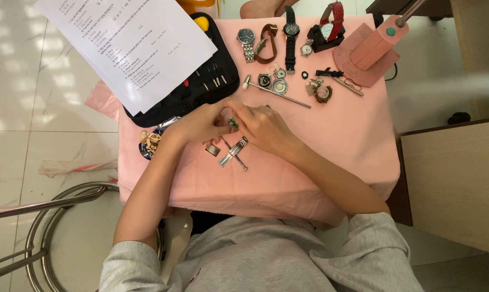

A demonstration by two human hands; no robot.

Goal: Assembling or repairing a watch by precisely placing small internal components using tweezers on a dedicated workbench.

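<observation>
Small green piece (233,123) pinched between both hands over the pink cloth

Mostly hidden by fingertips, shape unclear; a steel watch bracelet segment (234,152) lies flat just below, slanted, links open-ended; a small metal piece (212,150) beside it.

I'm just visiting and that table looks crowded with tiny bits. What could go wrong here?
The small green part pinched between the left hand and right hand could slip and get lost. The loose metal watch band lies close to the pink cloth edge, so a wrist might nudge it off.
</observation>
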